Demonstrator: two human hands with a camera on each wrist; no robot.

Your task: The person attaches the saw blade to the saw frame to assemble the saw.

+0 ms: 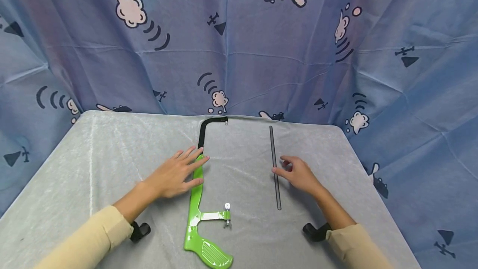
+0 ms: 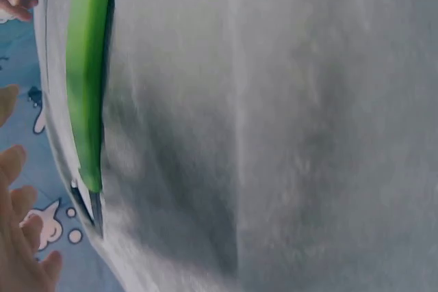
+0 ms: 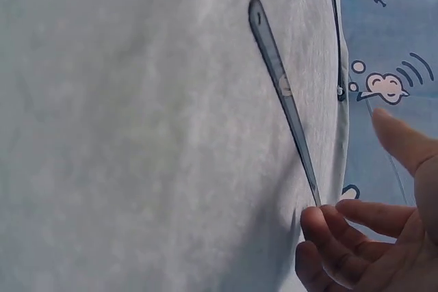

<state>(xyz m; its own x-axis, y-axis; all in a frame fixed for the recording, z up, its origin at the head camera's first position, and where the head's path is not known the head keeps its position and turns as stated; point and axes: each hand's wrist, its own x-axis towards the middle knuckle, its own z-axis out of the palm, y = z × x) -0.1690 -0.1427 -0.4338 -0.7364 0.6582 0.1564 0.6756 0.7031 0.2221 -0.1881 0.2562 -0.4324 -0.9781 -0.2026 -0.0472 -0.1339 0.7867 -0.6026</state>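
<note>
A green hacksaw frame [image 1: 195, 206] with a black front bar [image 1: 202, 134] lies on the cloth, its ribbed grip toward me. A wing nut [image 1: 227, 225] sits at the end of its short arm. My left hand [image 1: 173, 176] is spread over the green part of the frame, fingers straight; whether it touches is unclear. In the left wrist view, the green frame [image 2: 87, 80] lies beside the fingers. To the right lies a thin dark hacksaw blade [image 1: 273, 148]. My right hand [image 1: 298, 173] is at the blade, thumb and fingers apart; the right wrist view shows fingertips by the blade [image 3: 282, 83].
A pale grey cloth [image 1: 123, 148] covers the table. Behind and to the right hangs a blue curtain [image 1: 246, 74] with printed planes and clouds, close to the table's far edge. Black wrist mounts [image 1: 140, 232] show below both hands.
</note>
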